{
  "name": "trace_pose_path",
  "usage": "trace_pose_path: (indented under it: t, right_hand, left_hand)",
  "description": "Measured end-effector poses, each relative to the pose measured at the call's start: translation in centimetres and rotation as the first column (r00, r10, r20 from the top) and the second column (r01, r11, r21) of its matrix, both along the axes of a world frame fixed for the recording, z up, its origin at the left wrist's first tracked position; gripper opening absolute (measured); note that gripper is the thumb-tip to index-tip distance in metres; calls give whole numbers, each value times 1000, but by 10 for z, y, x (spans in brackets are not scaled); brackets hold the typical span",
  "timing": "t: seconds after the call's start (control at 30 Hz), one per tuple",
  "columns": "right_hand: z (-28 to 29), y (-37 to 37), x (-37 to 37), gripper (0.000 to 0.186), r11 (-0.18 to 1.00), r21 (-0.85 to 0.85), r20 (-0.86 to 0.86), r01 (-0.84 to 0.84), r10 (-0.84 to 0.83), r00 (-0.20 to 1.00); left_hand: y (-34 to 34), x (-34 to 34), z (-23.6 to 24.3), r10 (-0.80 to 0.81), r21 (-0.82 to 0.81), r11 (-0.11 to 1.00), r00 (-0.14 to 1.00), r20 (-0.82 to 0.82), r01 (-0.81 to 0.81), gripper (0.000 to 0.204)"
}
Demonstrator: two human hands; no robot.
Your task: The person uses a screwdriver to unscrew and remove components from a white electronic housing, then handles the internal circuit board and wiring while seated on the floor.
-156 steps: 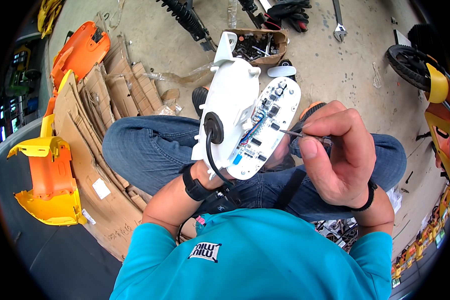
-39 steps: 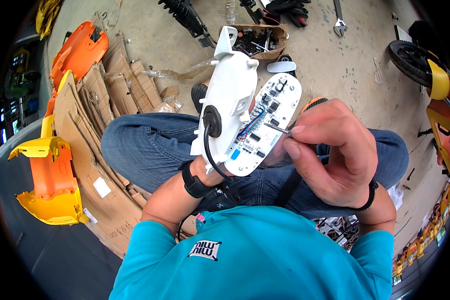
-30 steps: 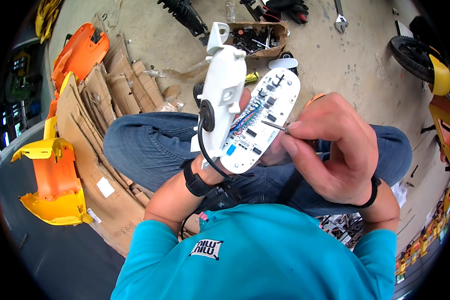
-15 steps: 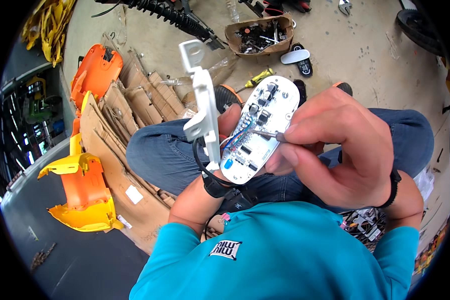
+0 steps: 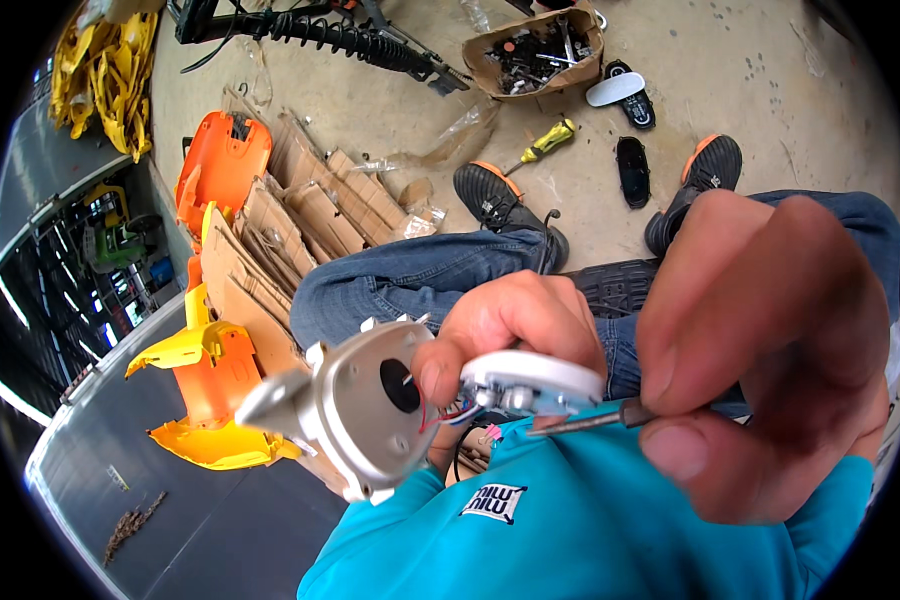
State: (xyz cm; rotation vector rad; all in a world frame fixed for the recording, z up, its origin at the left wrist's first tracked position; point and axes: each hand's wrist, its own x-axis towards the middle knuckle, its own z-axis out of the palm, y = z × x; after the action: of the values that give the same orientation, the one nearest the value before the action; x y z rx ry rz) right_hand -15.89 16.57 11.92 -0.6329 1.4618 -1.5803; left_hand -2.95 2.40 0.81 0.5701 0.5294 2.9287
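In my left hand [image 5: 530,315], fingers curled, is a white circuit board [image 5: 560,372], now seen nearly edge-on with small components on its lower side. Thin coloured wires [image 5: 455,412] run from it toward a pale metal housing [image 5: 350,410] with a bracket arm and a dark round opening. The housing hangs beside my left thumb; what supports it is partly hidden. My right hand [image 5: 770,370] pinches a thin metal rod-shaped tool [image 5: 595,422] between thumb and forefinger. Its tip lies just under the board; whether it touches cannot be made out.
On the floor ahead are a yellow-handled screwdriver [image 5: 548,142], a cardboard box of small metal parts [image 5: 535,85] and a black tray-like piece [image 5: 632,172]. Flattened cardboard [image 5: 310,215] and orange and yellow plastic panels [image 5: 215,375] lie to the left. A shock absorber [image 5: 360,45] is beyond.
The board has tipped from face-up to nearly edge-on. The housing has turned and moved left and down. My right hand has come closer to the camera, still pinching the tool.
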Motion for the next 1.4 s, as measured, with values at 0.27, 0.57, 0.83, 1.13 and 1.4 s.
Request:
trace_pose_path:
  t: [0.27,0.57,0.83,1.13,1.4]
  right_hand:
    - [-5,-1,-6,29,995,-21,-75,-93,92,993]
    - [-11,-2,-2,27,996,-68,-95,-56,49,994]
    - [-19,-6,5,25,992,-128,-119,-20,4,993]
    - [-31,-6,-16,13,990,-62,-391,127,-141,910]
    - [-38,-21,-8,34,985,135,-250,110,-73,965]
  left_hand:
    - [-1,3,6,-49,-81,996,998,-46,45,71]
    - [-8,-2,8,-147,-180,975,985,-90,129,70]
    - [-10,6,3,-145,-364,926,986,-84,105,71]
    - [-15,8,6,109,-491,861,897,428,129,42]
    - [-2,13,-12,290,-228,955,741,606,-187,53]
